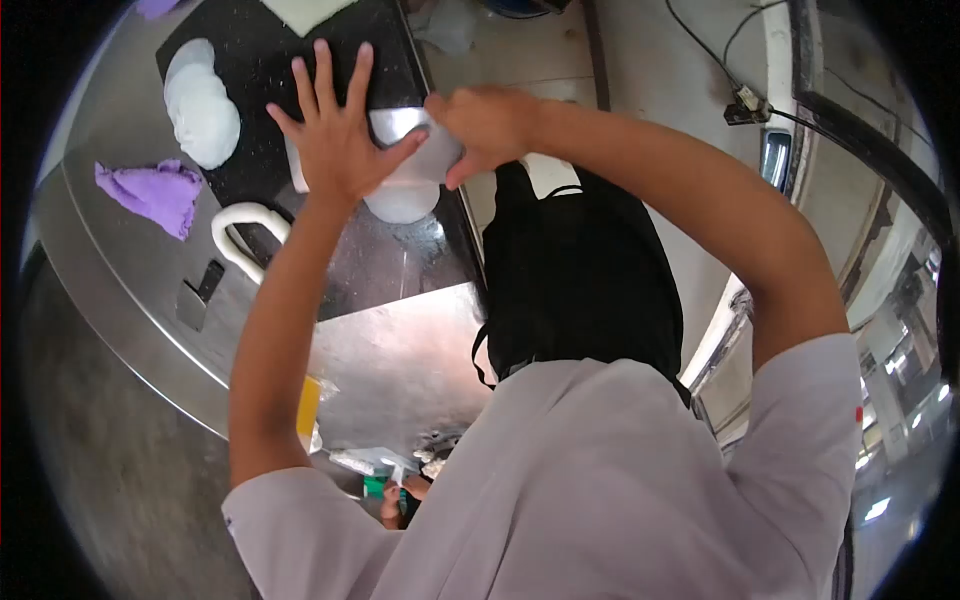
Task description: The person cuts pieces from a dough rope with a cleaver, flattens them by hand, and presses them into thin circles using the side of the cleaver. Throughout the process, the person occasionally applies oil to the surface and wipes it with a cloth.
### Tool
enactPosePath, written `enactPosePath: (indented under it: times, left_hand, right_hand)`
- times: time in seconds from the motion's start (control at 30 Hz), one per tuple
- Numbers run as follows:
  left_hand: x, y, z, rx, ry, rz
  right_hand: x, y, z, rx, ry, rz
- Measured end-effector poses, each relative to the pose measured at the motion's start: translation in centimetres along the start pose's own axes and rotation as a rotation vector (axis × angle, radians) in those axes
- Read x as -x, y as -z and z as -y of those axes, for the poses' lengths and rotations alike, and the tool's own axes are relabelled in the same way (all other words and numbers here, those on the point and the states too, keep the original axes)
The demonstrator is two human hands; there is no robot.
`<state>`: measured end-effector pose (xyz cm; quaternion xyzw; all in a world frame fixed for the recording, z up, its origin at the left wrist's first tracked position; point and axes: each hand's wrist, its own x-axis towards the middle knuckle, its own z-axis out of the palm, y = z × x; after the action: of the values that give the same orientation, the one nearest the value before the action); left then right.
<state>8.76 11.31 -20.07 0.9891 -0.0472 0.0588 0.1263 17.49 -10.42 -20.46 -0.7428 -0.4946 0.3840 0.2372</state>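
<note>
My left hand (338,150) is spread over the black board (390,270), its thumb stretched across a wide, flat, shiny blade (425,150). My right hand (488,128) is closed at the right end of this blade; any handle is hidden in the fist. A thin, round, whitish sheet (403,203) shows below the blade, partly covered by it. A pale edge (297,165) peeks out beside my left palm. Left of that hand lies a lump of white dough (203,115). A bent rope of white dough (230,232) rests near my left forearm.
A purple cloth (160,195) and a small blade with a black handle (200,295) lie on the metal table (400,370). A pale sheet (308,12) is at the board's far edge. Behind my left arm, another person's hand (391,497) is near a green object (374,487).
</note>
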Motion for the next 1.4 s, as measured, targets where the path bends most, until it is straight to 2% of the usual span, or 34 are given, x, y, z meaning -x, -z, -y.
enactPosePath:
  times: [0.07, 0.1, 0.17, 0.23, 0.3, 0.37, 0.4, 0.43, 0.47, 0.5, 0.53, 0.57, 0.6, 0.63, 0.67, 0.7, 0.73, 0.8, 0.83, 0.9, 0.93, 1.0, 1.03, 1.1, 1.17, 1.23, 1.3, 1.37, 1.4]
  left_hand:
    - [-1.0, -0.1, 1.1, -0.035, -0.014, 0.006]
    - [-2.0, 0.1, 1.6, -0.074, -0.053, -0.016]
    - [-4.0, 1.6, 1.4, -0.144, -0.047, -0.040]
    - [-6.0, 3.3, 1.5, -0.274, 0.070, 0.045]
    - [-6.4, 2.7, 3.0, -0.303, 0.070, -0.049]
    - [-5.4, 3.1, 2.7, -0.126, -0.063, -0.254]
    - [-4.0, 3.6, 2.4, -0.089, -0.146, -0.201]
    - [-2.6, 4.5, 1.9, -0.092, -0.145, -0.206]
    - [-0.9, 5.1, 1.5, -0.011, -0.323, 0.071]
    - [0.3, 5.5, 1.2, 0.070, -0.496, 0.350]
    - [1.2, 5.7, 0.9, 0.068, -0.495, 0.345]
    - [2.0, 5.8, 0.4, 0.050, -0.617, 0.403]
    - [2.5, 5.9, -0.2, 0.032, -0.733, 0.459]
    - [2.5, 6.2, -1.0, 0.029, -0.720, 0.449]
    - [2.2, 6.5, -1.9, 0.005, -0.629, 0.502]
    - [1.8, 6.8, -2.3, -0.023, -0.539, 0.551]
    - [1.6, 6.0, -2.1, -0.021, -0.547, 0.523]
    - [0.7, 6.6, -2.8, -0.057, -0.521, 0.579]
    - [0.3, 6.8, -2.9, -0.082, -0.501, 0.645]
    - [0.1, 6.8, -2.4, -0.083, -0.517, 0.589]
    - [-0.1, 7.0, -2.3, -0.081, -0.498, 0.625]
    - [-0.6, 7.4, -2.3, -0.089, -0.473, 0.645]
    - [-0.6, 7.0, -2.3, -0.103, -0.425, 0.689]
    - [-0.6, 7.1, -2.4, -0.131, -0.379, 0.722]
    - [-0.4, 7.6, -3.0, -0.078, -0.380, 0.671]
    - [-0.3, 7.0, -2.9, -0.044, -0.407, 0.620]
    - [-0.3, 7.3, -3.1, -0.004, -0.426, 0.570]
    - [-0.3, 7.8, -3.3, -0.036, -0.416, 0.698]
    - [-0.2, 7.8, -3.2, -0.043, -0.404, 0.689]
  right_hand:
    - [-1.1, -0.8, -0.5, 0.027, 0.048, -0.204]
    - [-1.7, -0.2, -0.6, 0.028, 0.053, -0.213]
    - [-2.9, 4.0, 0.3, 0.147, -0.051, -0.088]
    - [-3.3, 5.7, 1.5, 0.206, -0.048, -0.157]
    - [-4.4, 6.4, 1.4, 0.114, -0.039, -0.283]
    - [-4.7, 6.0, 1.4, 0.066, -0.108, -0.356]
    - [-5.1, 5.5, 0.2, 0.022, -0.095, -0.488]
    - [-5.3, 4.6, -0.7, -0.024, -0.080, -0.623]
    - [-4.2, 3.5, -0.5, -0.030, -0.119, -0.664]
    - [-2.6, 1.8, -0.9, -0.118, -0.068, -0.614]
    - [-0.7, -0.6, -1.5, -0.204, -0.017, -0.559]
    - [1.6, -3.7, -2.0, -0.145, 0.096, -0.544]
    - [4.8, -5.2, 0.3, -0.422, -0.084, -0.388]
    - [7.6, -6.5, 1.9, -0.397, -0.172, -0.345]
    - [10.3, -7.9, 2.3, -0.417, -0.174, -0.285]
    - [12.7, -8.7, 2.8, -0.394, -0.290, -0.159]
    - [15.2, -9.1, 3.8, -0.388, -0.175, -0.275]
    - [19.3, -10.3, 2.6, -0.390, -0.230, -0.101]
    - [20.8, -9.6, 2.7, -0.374, -0.223, -0.100]
    - [22.8, -7.8, 3.0, -0.360, -0.299, -0.059]
    - [23.0, -6.8, 2.7, -0.345, -0.291, -0.061]
    - [22.6, -4.4, 1.6, -0.261, -0.397, -0.111]
    - [21.7, -3.3, 1.3, -0.248, -0.387, -0.119]
    - [19.0, -1.0, 1.0, -0.168, -0.316, -0.420]
    - [15.7, 1.8, 0.7, -0.144, -0.326, -0.428]
    - [11.8, 2.7, -0.1, -0.032, -0.229, -0.540]
    - [8.1, 4.0, 0.5, -0.045, -0.160, -0.535]
    - [4.3, 3.6, 0.7, -0.024, -0.154, -0.492]
    - [2.9, 2.9, 0.9, -0.006, -0.157, -0.446]
